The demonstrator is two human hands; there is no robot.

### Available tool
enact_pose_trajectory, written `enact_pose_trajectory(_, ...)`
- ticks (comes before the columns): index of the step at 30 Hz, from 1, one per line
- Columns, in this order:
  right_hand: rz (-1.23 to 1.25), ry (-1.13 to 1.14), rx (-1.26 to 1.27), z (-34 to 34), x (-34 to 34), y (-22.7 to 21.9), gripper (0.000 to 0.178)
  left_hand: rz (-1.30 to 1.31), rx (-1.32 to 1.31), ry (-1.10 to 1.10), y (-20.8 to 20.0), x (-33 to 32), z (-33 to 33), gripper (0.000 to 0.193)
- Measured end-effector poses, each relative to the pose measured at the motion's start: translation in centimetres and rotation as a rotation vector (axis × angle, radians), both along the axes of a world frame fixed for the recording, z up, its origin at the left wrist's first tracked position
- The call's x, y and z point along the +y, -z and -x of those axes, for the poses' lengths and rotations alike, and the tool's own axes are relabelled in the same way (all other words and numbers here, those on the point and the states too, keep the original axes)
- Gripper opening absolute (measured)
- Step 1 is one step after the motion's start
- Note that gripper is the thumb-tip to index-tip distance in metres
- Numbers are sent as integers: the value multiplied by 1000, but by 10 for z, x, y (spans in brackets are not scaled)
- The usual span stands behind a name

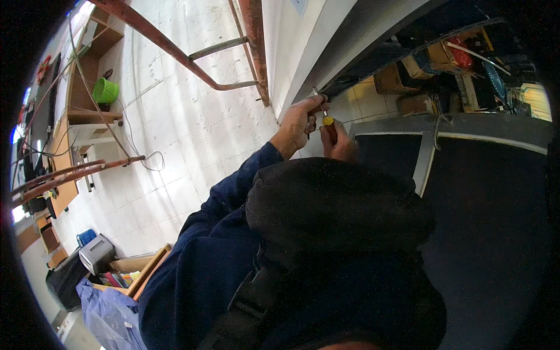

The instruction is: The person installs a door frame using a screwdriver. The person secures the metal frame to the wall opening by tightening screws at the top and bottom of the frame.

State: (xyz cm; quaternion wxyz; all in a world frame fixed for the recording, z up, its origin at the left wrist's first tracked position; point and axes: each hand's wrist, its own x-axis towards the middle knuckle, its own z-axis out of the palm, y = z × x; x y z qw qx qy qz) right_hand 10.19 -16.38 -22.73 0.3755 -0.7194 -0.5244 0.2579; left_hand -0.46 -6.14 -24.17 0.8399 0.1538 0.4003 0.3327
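A yellow-handled screwdriver (326,118) is being gripped by the closed right hand (338,143), shaft running toward eleven o'clock, its tip being steadied by the left hand (300,119) curled at the grey frame (350,35).

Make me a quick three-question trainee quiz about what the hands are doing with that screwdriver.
1. True or false: the right hand grips the screwdriver by its handle.
2. The left hand steadies the tool near: A) its metal shaft, B) the green basket, C) the blue bag.
3. Fill in: the handle's upper part is ____ coloured.

Key: 1 true. 2 A. 3 yellow.
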Motion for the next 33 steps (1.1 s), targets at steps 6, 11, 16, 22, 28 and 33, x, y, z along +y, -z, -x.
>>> enact_pose_trajectory(6, 227, -42, 78, -8, 0, -30, 39, -92, -66, 19, 11, 4, 1, 21)
enact_pose_trajectory(11, 358, 22, 1150, -7, -3, -12, 37, -75, -59, 11, 1, 5, 5, 21)
enact_pose_trajectory(16, -22, 29, -362, 3, 2, -5, 50, 26, -45, 22, -4, 3, 1, 23)
enact_pose_trajectory(22, 332, 70, 24, -2, 2, -58, 50, 2, -94, -8, -1, 1, -3, 27)
enact_pose_trajectory(28, 306, -76, 205, -35, -33, -20, 57, -241, 309, 110, -1, 21, 29, 37)
enact_pose_trajectory(33, 296, 57, 196, -57, -77, 31, 54, -670, 609, 96, 22, 42, 67, 28)
